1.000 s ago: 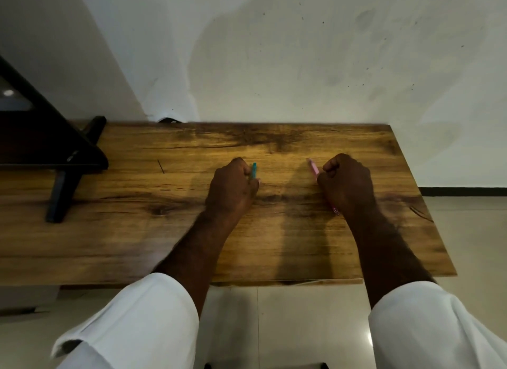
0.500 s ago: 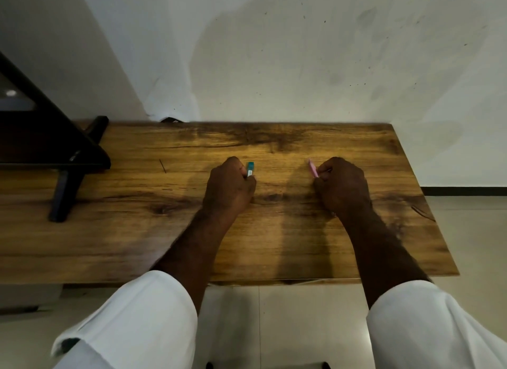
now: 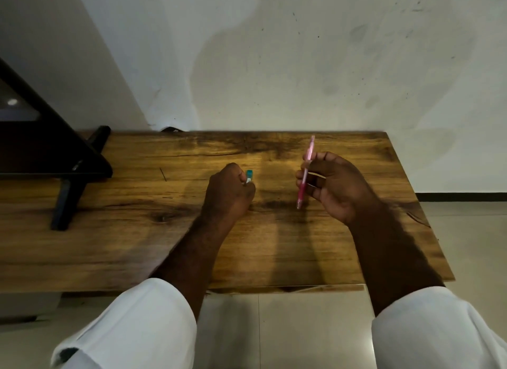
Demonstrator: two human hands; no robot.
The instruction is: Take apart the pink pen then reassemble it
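My right hand [image 3: 338,186] is raised above the wooden table [image 3: 137,231] and grips the pink pen [image 3: 305,173] between thumb and fingers. The pen stands nearly upright, its darker pink grip and tip pointing down, its slim top end pointing away from me. My left hand [image 3: 229,193] rests as a fist on the table to the left of it. A teal pen [image 3: 249,175] sticks out of the top of that fist; most of it is hidden inside the hand.
A black stand [image 3: 68,173] with a slanted leg sits on the table's far left. A white wall rises behind the table's far edge. Pale floor tiles show below the near edge and at the right.
My right hand has lifted off the table and turned palm inward, so the whole pink pen now shows, upright. My left fist with the teal pen has stayed where it was.
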